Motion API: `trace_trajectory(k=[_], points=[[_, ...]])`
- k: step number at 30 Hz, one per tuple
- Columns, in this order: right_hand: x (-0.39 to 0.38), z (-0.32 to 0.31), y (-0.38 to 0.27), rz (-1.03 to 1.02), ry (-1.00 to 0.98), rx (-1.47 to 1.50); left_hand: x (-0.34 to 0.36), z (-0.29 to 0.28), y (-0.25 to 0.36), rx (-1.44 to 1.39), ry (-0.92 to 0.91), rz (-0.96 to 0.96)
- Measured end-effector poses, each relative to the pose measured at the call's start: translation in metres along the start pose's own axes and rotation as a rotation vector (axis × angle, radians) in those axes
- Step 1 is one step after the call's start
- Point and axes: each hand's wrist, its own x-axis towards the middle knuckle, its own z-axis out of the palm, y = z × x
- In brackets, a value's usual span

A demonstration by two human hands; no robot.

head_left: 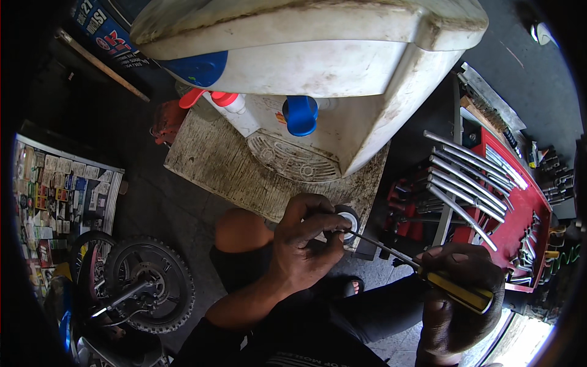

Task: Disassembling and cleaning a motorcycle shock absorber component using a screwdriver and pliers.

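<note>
My left hand [306, 244] pinches a small round part [351, 220] with a black rim and a pale ring-shaped face, just over the near right corner of the wooden board. Its exact kind does not show. In my right hand [468, 275] is a screwdriver [460, 292] with a yellow and black handle, its thin metal shaft slanting up and left. The tip reaches the face of the round part, beside my left fingertips, which partly hide the contact. Behind my hands, a worn white water dispenser [312, 67] stands on the wooden board [214, 162].
Red and blue taps [301, 116] jut from the dispenser above its drip grille [293, 158]. At right sits a red tool tray [520, 226] with curved metal bars [468, 174] and wrenches. A knobbly-tyred motorcycle wheel [150, 284] stands lower left, near a sticker-covered case [61, 202].
</note>
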Motion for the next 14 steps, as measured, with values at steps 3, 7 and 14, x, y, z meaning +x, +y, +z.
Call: trace_trajectory(k=[3,7,14], points=[[0.004,0.001,-0.001,0.011,-0.051,0.045,0.003,0.000,-0.001,-0.015,-0.001,0.011],[0.014,0.002,-0.005,-0.065,-0.114,0.007,0.005,0.000,-0.002,-0.079,-0.026,-0.023],[0.032,-0.015,0.008,-0.246,-0.270,0.015,-0.001,-0.004,-0.012,0.006,-0.018,-0.106]])
